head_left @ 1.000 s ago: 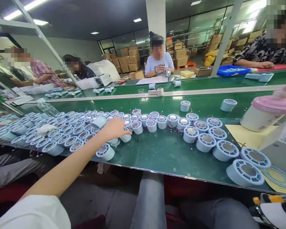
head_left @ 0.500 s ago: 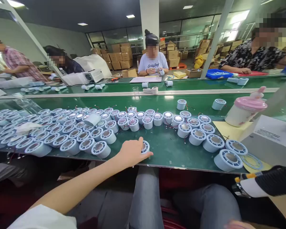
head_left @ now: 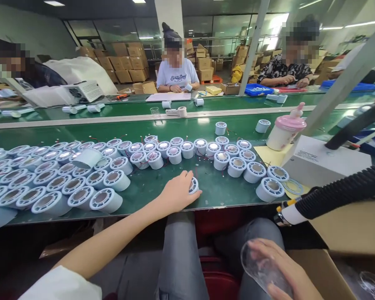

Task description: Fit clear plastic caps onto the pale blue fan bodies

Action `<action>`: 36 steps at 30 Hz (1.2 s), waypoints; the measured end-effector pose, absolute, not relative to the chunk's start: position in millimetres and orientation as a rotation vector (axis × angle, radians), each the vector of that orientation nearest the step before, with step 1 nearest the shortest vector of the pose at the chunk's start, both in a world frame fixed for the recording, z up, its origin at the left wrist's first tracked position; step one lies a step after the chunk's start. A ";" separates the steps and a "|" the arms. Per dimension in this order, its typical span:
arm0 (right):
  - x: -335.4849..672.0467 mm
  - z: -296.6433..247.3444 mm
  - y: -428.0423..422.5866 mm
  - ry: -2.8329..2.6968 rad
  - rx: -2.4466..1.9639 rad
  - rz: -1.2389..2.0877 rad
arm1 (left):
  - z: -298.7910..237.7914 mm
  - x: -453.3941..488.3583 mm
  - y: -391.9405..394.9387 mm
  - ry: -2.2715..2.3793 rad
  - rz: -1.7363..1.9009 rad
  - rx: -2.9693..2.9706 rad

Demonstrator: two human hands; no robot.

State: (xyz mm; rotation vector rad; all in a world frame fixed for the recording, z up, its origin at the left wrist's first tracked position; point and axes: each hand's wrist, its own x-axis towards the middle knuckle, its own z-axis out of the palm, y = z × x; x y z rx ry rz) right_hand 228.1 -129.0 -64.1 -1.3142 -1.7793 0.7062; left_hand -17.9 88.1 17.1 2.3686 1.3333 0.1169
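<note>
My left hand (head_left: 177,192) reaches over the near edge of the green conveyor belt (head_left: 162,129), fingers wrapped round a pale blue round part (head_left: 193,185) standing alone. Behind it lie several rows of the same blue round parts (head_left: 81,175) with metal centres and thin wires. My right hand (head_left: 284,273) is low over my lap, fingers curled round a clear plastic cover (head_left: 262,268). A black corrugated hose with a white and orange nozzle (head_left: 287,213) hangs beside the belt's edge, above my right hand.
A white box (head_left: 325,164) and a pink-lidded bottle (head_left: 284,131) stand at the right of the belt. An open cardboard box (head_left: 328,271) sits at lower right. Three people work across the belt, with stacked cartons behind them. A slanted metal post (head_left: 340,89) crosses the right.
My left hand drew one blue part out of the rows to the belt's near edge. My right hand came into view at the bottom holding the clear cover. The view swung right.
</note>
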 end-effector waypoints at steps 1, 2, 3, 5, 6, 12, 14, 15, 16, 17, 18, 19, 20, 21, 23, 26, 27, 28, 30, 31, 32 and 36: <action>221.5 -62.2 -124.5 -1.833 -1.348 0.611 | 14.1 -12.8 83.8 1.225 0.121 2.328; 214.6 -59.7 -120.2 -1.869 -1.385 0.518 | 10.7 -7.9 78.4 1.101 0.110 2.278; 207.8 -56.8 -116.1 -1.883 -1.427 0.430 | 6.7 -3.0 72.3 0.973 0.086 2.219; 196.6 -50.6 -108.9 -1.872 -1.532 0.276 | -2.6 6.3 59.4 0.742 0.024 2.097; 192.9 -47.7 -105.8 -1.858 -1.594 0.222 | -7.2 10.6 53.3 0.649 0.002 2.046; 197.9 -37.4 -99.1 -1.864 -1.824 0.426 | -17.1 26.8 30.9 0.454 0.065 1.968; 201.8 -35.1 -101.4 -1.801 -1.784 0.589 | -17.9 28.3 27.8 0.525 0.147 1.992; 202.7 -33.8 -102.7 -1.743 -1.748 0.673 | -19.4 28.5 26.9 0.560 0.194 1.992; 202.9 -32.5 -104.0 -1.675 -1.709 0.746 | -21.8 28.5 26.4 0.582 0.236 1.981; 202.7 -31.3 -105.0 -1.604 -1.671 0.796 | -25.0 28.3 26.2 0.587 0.274 1.967; 202.2 -30.3 -105.6 -1.533 -1.637 0.823 | -28.7 27.9 26.4 0.577 0.306 1.962; 201.7 -29.8 -105.9 -1.459 -1.614 0.838 | -32.5 27.5 26.9 0.556 0.328 1.971; 201.5 -29.7 -105.7 -1.380 -1.598 0.847 | -35.9 26.9 27.4 0.529 0.339 1.991; 201.6 -30.2 -105.2 -1.297 -1.585 0.862 | -38.7 26.3 27.9 0.495 0.335 2.011; 203.4 -32.3 -103.6 -1.136 -1.536 0.921 | -41.4 25.3 28.1 0.417 0.279 2.004; 208.4 -35.8 -102.2 -0.916 -1.429 1.047 | -39.1 24.2 25.2 0.374 0.177 1.809; 210.1 -36.4 -102.5 -0.870 -1.390 1.081 | -37.5 24.0 23.5 0.392 0.160 1.727; 211.7 -36.6 -103.5 -0.865 -1.352 1.104 | -35.8 23.9 21.6 0.426 0.156 1.644; 214.0 -36.1 -106.9 -1.018 -1.335 1.084 | -33.0 23.4 17.8 0.494 0.164 1.476; 214.6 -35.6 -109.2 -1.151 -1.358 1.026 | -32.0 23.1 16.3 0.520 0.162 1.396; 214.9 -35.3 -111.7 -1.287 -1.393 0.949 | -31.2 22.6 15.0 0.540 0.153 1.330; 215.5 -36.0 -120.0 -1.514 -1.464 0.773 | -26.6 20.1 13.5 0.539 0.107 1.317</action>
